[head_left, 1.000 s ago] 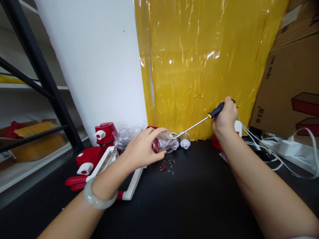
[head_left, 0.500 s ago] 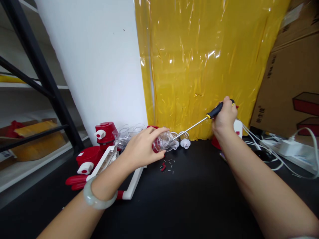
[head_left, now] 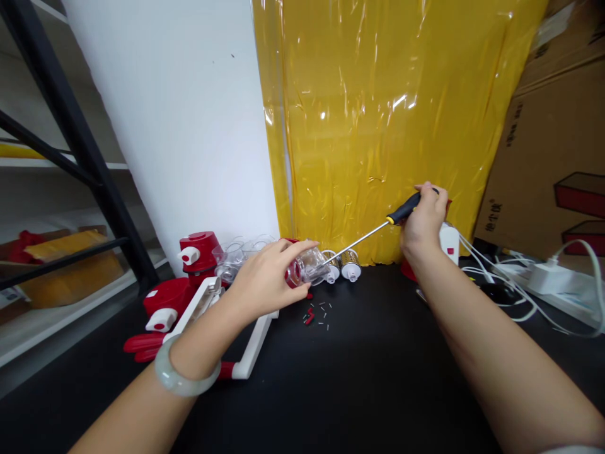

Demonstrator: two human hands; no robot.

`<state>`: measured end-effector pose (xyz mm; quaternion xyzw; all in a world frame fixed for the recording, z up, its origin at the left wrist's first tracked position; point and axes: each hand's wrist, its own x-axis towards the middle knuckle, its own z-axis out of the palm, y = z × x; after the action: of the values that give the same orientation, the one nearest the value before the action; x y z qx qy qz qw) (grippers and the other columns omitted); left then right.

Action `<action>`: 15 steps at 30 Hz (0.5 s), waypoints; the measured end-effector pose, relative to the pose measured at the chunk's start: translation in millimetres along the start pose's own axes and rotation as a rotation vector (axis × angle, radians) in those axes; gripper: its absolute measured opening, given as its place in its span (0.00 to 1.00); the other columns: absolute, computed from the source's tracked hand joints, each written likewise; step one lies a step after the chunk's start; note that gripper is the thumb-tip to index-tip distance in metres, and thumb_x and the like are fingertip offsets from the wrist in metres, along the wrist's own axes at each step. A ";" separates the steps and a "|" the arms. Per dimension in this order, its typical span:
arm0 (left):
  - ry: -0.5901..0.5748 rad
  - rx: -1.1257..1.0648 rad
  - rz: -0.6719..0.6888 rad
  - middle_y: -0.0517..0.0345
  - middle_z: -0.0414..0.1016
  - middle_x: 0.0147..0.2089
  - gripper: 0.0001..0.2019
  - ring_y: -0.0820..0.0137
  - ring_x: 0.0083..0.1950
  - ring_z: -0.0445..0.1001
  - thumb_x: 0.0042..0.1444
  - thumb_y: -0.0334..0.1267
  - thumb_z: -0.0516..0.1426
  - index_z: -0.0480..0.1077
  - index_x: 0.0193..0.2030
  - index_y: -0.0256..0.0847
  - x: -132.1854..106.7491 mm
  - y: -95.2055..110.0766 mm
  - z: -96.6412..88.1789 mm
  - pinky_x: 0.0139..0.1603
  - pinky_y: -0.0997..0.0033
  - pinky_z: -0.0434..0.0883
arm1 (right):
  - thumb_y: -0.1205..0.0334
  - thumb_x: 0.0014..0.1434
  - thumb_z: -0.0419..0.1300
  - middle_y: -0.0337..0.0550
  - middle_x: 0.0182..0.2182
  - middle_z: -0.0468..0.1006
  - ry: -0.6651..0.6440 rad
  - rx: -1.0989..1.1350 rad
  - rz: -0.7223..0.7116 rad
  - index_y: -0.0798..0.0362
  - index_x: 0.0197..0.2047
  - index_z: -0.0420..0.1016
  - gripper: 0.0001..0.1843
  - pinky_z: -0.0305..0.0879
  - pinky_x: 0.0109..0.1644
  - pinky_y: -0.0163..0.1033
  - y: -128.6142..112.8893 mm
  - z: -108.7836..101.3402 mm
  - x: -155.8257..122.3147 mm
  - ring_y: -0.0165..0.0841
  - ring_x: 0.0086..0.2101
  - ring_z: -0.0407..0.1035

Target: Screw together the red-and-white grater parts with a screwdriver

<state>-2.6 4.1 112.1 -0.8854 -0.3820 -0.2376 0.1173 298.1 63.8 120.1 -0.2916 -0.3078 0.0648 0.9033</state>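
Note:
My left hand [head_left: 265,280] is closed round a clear plastic housing with a red end [head_left: 306,271], held on its side just above the black table [head_left: 359,378]. My right hand [head_left: 423,221] grips the black and yellow handle of a screwdriver [head_left: 373,232]. Its long steel shaft slants down to the left and its tip sits in the open end of the clear housing. Small screws and a red bit [head_left: 316,313] lie scattered on the table just below the housing.
Red and white appliance parts [head_left: 189,296] and clear cups [head_left: 241,252] lie at the left. Two metal drums with white caps [head_left: 343,265] stand by the yellow plastic sheet [head_left: 392,126]. White cables and a power strip [head_left: 543,284] run along the right, under cardboard boxes [head_left: 553,157].
Both hands and the screwdriver have drifted slightly left and up; the housing stays in my left hand with the tip in it.

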 end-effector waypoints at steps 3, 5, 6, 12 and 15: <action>0.000 0.021 -0.005 0.54 0.72 0.51 0.33 0.57 0.52 0.72 0.54 0.46 0.60 0.59 0.68 0.56 0.1 -0.7 -1.7 0.47 0.59 0.70 | 0.40 0.60 0.50 0.35 0.26 0.64 -0.074 0.045 0.055 0.47 0.34 0.65 0.19 0.60 0.20 0.31 1.7 -1.6 -1.5 0.27 0.23 0.64; -0.005 0.033 -0.012 0.54 0.72 0.49 0.33 0.58 0.50 0.72 0.54 0.45 0.60 0.60 0.68 0.56 0.4 -0.7 -3.2 0.45 0.60 0.70 | 0.39 0.61 0.46 0.35 0.25 0.66 -0.114 0.086 0.110 0.47 0.34 0.66 0.21 0.62 0.21 0.31 3.2 -2.6 -2.6 0.28 0.23 0.66; -0.007 0.037 -0.015 0.55 0.72 0.49 0.33 0.58 0.50 0.72 0.54 0.45 0.60 0.60 0.68 0.56 0.6 -0.8 -3.9 0.45 0.61 0.70 | 0.40 0.61 0.45 0.35 0.24 0.67 -0.125 0.099 0.131 0.47 0.35 0.67 0.21 0.63 0.22 0.32 3.8 -3.0 -3.0 0.29 0.23 0.67; 0.015 0.056 -0.006 0.55 0.71 0.46 0.33 0.60 0.47 0.72 0.54 0.44 0.60 0.60 0.68 0.55 0.8 -3.8 -4.6 0.43 0.63 0.68 | 0.48 0.58 0.49 0.35 0.25 0.68 -0.138 0.074 0.164 0.48 0.36 0.70 0.15 0.66 0.22 0.33 6.0 -3.6 -1.5 0.30 0.25 0.68; 0.011 0.073 -0.006 0.55 0.71 0.46 0.33 0.60 0.46 0.71 0.54 0.45 0.60 0.59 0.68 0.56 0.8 -5.1 -4.1 0.42 0.63 0.68 | 0.51 0.56 0.51 0.35 0.27 0.66 -0.126 0.037 0.151 0.49 0.34 0.71 0.13 0.66 0.21 0.32 6.4 -4.0 0.2 0.28 0.25 0.67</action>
<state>-7.2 6.5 116.2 -0.8780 -0.3925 -0.2286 0.1509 301.0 67.2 114.0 -0.2923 -0.3401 0.1566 0.8800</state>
